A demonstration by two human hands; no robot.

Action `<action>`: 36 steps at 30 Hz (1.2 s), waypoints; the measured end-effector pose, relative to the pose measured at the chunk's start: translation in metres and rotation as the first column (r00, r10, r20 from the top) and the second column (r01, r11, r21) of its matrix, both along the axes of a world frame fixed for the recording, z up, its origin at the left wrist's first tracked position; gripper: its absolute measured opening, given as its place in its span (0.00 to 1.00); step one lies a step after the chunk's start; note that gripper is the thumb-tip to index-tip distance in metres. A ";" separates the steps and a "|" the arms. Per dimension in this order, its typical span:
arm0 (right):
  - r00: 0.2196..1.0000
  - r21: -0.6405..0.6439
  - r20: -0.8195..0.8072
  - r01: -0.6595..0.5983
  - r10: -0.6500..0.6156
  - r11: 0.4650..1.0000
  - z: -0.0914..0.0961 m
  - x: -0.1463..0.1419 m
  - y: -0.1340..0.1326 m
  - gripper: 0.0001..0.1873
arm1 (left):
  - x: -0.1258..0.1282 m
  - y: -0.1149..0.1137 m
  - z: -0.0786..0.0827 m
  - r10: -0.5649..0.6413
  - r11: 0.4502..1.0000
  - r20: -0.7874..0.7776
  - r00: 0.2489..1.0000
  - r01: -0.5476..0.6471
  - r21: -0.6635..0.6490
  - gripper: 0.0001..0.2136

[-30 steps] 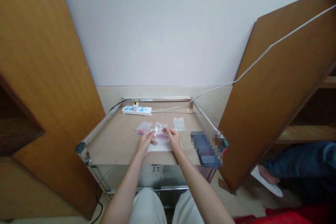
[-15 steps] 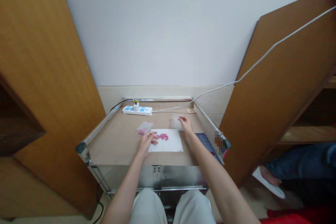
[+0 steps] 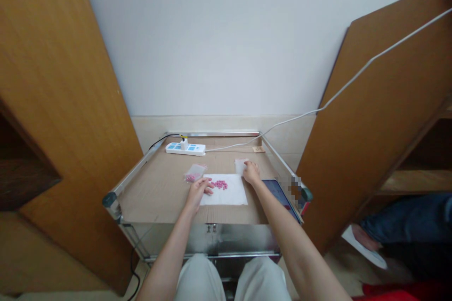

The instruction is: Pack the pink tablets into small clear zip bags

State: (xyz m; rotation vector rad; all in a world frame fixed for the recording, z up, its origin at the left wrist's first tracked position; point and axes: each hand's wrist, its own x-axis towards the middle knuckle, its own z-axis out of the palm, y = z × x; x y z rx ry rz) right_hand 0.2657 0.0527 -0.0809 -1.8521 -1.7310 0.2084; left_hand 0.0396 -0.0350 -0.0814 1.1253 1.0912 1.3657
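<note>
A small heap of pink beads [image 3: 219, 184] lies on a white sheet [image 3: 226, 192] in the middle of the cardboard-covered cart top [image 3: 158, 188]. My left hand [image 3: 199, 190] rests on the sheet's left edge, fingers stretched flat toward the beads. My right hand [image 3: 251, 172] is at the sheet's far right corner, fingers curled on a small clear bag [image 3: 240, 165]. Another clear bag with pink beads [image 3: 194, 172] lies just left of the sheet.
A white and blue power strip [image 3: 185, 148] with a plug sits at the back, its cable running right. A dark tablet [image 3: 278, 193] lies at the cart's right edge. Wooden boards lean on both sides. Another person's leg and slipper [image 3: 367, 244] are on the floor at right.
Both hands held a clear bag over the sheet a second ago; the beads now lie loose on the sheet. My right hand reached to the bags at the right and has drawn slightly back.
</note>
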 end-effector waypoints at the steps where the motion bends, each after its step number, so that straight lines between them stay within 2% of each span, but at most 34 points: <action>1: 1.000 -0.008 0.017 0.007 -0.007 1.000 0.000 0.000 -0.001 0.21 | 0.000 0.000 0.000 0.001 1.000 -0.001 1.000 -0.001 0.000 0.16; 4: 0.997 -0.012 0.070 0.020 -0.020 1.000 -0.002 -0.001 -0.002 0.22 | 0.000 0.001 0.000 0.010 1.000 -0.003 1.000 -0.010 -0.005 0.16; 7: 0.998 0.051 0.054 0.041 -0.043 0.998 -0.004 -0.001 -0.004 0.23 | 0.000 0.001 0.000 0.015 1.000 -0.003 1.000 -0.015 -0.010 0.17; 11: 0.999 0.225 -0.038 0.043 -0.036 0.973 -0.002 -0.006 -0.008 0.24 | 0.001 0.000 0.001 0.020 1.000 -0.009 1.000 -0.020 -0.003 0.17; 15: 0.966 0.410 -0.239 0.011 0.096 0.912 0.003 -0.027 -0.016 0.22 | 0.002 -0.001 0.001 0.029 1.000 -0.012 1.000 -0.029 0.007 0.18; 18: 0.843 0.446 -0.492 0.030 0.217 0.895 0.002 -0.048 -0.023 0.18 | 0.002 -0.001 0.001 0.029 0.999 -0.014 0.999 -0.028 0.015 0.18; 20: 0.710 0.378 -0.664 0.045 0.236 0.925 -0.003 -0.060 -0.026 0.17 | 0.002 -0.001 0.001 0.025 1.000 -0.018 1.000 -0.025 0.011 0.17; 22: 0.619 0.280 -0.760 0.039 0.197 0.959 -0.009 -0.068 -0.030 0.15 | 0.002 -0.001 0.001 0.022 1.000 -0.023 0.999 -0.022 0.007 0.17; 23: 0.592 0.238 -0.787 0.031 0.174 0.971 -0.013 -0.071 -0.032 0.15 | 0.002 0.000 0.001 0.019 1.000 -0.024 1.000 -0.019 0.007 0.17; 25: 0.586 0.201 -0.795 0.014 0.155 0.980 -0.019 -0.074 -0.036 0.15 | 0.001 0.002 -0.002 0.020 1.000 -0.029 0.999 -0.020 0.013 0.16; 27: 0.628 0.234 -0.756 -0.004 0.184 0.972 -0.022 -0.075 -0.040 0.14 | 0.000 0.005 -0.005 0.086 0.995 -0.045 0.995 -0.084 0.052 0.16; 29: 0.680 0.293 -0.693 -0.039 0.240 0.955 -0.024 -0.075 -0.044 0.14 | -0.002 0.008 -0.010 0.273 0.955 -0.077 0.959 -0.261 0.139 0.16; 31: 0.718 0.334 -0.634 -0.080 0.287 0.939 -0.023 -0.075 -0.048 0.14 | -0.005 0.011 -0.012 0.518 0.845 -0.134 0.845 -0.481 0.236 0.16; 32: 0.731 0.342 -0.614 -0.095 0.299 0.935 -0.022 -0.076 -0.049 0.14 | -0.005 0.011 -0.013 0.601 0.790 -0.164 0.782 -0.552 0.267 0.17; 33: 0.740 0.343 -0.601 -0.102 0.302 0.934 -0.021 -0.076 -0.050 0.14 | -0.006 0.011 -0.012 0.651 0.754 -0.201 0.732 -0.591 0.287 0.19; 34: 0.747 0.340 -0.594 -0.104 0.300 0.935 -0.020 -0.076 -0.051 0.14 | -0.006 0.010 -0.011 0.670 0.740 -0.256 0.697 -0.603 0.297 0.21; 36: 0.756 0.330 -0.588 -0.101 0.288 0.938 -0.019 -0.076 -0.052 0.14 | -0.006 0.007 -0.005 0.642 0.765 -0.413 0.646 -0.572 0.294 0.25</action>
